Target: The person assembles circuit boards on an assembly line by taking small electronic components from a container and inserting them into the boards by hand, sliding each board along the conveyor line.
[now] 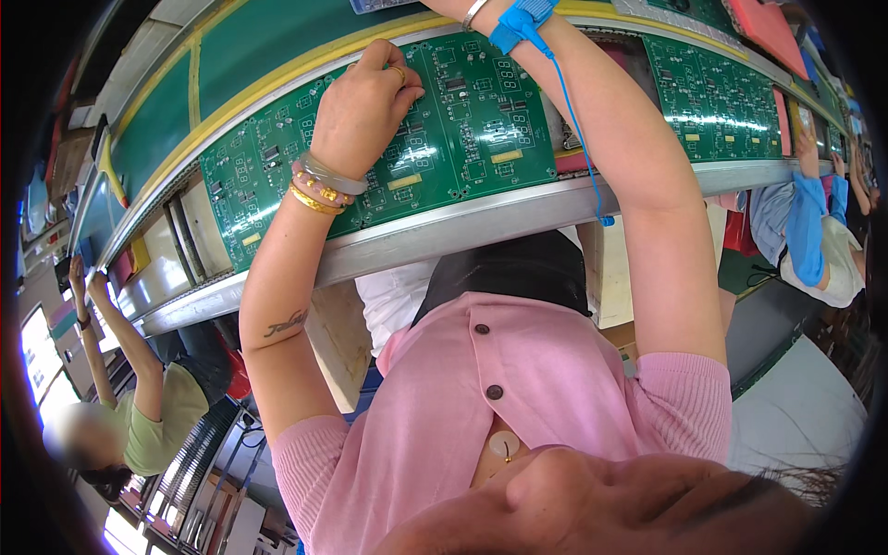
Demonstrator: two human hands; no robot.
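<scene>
My left hand (365, 106) is over a large green circuit board panel (435, 180) lying on the metal-railed line. Its fingers are curled and the thumb and fingertips come together just above the board; anything between them is too small or hidden to make out. Rings and several bracelets (324, 185) are on that arm. My right hand (450, 6) reaches past the upper edge beside a clear plastic bin (381, 4), its fingers out of the picture. A blue wrist strap (523, 26) with a thin blue cord (575, 125) is around that wrist.
More green boards (717, 102) lie along the rail (481, 205) to the right. A red-pink sheet (768, 35) rests at the far right. Co-workers stand on both sides, one in a green shirt (166, 421) at left, another with blue sleeves (807, 227) at right.
</scene>
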